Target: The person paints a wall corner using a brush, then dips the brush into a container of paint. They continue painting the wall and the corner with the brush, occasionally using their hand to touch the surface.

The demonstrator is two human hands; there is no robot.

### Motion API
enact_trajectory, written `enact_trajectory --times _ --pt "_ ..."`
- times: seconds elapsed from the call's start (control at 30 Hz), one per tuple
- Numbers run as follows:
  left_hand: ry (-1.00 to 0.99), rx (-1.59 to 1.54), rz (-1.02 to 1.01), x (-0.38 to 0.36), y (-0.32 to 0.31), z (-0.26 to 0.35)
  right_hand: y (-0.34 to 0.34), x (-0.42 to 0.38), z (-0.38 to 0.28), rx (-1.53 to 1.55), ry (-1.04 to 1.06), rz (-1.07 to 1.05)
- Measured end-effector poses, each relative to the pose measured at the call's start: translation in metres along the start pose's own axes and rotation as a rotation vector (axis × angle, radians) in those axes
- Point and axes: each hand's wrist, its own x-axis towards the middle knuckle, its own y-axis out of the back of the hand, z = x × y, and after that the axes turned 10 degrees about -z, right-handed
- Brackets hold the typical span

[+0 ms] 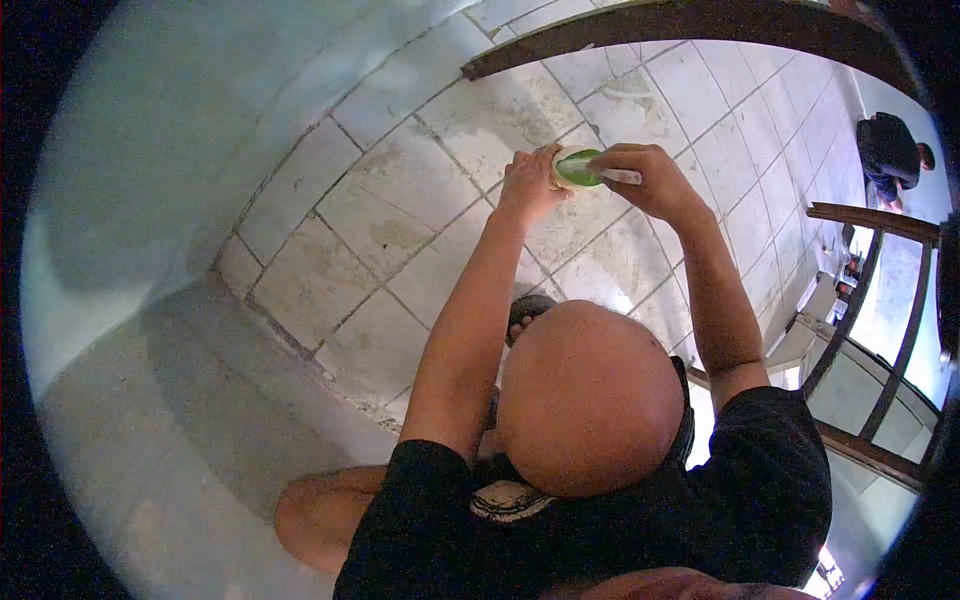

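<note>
My left hand (530, 185) is wrapped around the side of a small round tub (561, 181) with a pale rim and a bright green inside. The tub is held above the floor, its opening tilted toward my right hand (652, 182). Between the fingers of that hand is a slim tool with a whitish flat handle (622, 177). The tool's far end reaches the tub's opening, but its shape is too blurred to name. Both arms stretch forward past my bent knee (592, 400).
Pale, stained tiles (375, 240) cover the floor. A bluish wall (180, 130) runs along the left. A dark wooden beam (690, 22) crosses the far side. At right stands a wooden frame (868, 330), and beyond it a person in dark clothes (887, 150) sits low.
</note>
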Motion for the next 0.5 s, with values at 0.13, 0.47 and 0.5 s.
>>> enact_trajectory --times 0.13,0.47,0.5 --pt "0.005 -0.011 0.012 -0.003 -0.003 -0.005 -0.014 0.012 0.012 0.165 -0.177 -0.006" --pt "0.026 0.054 -0.030 -0.006 0.003 0.000 -0.043 0.013 0.034 0.189 -0.246 0.071" --pt "0.008 0.043 -0.020 -0.004 0.002 -0.001 -0.045 0.013 0.035 0.195 -0.258 0.096"
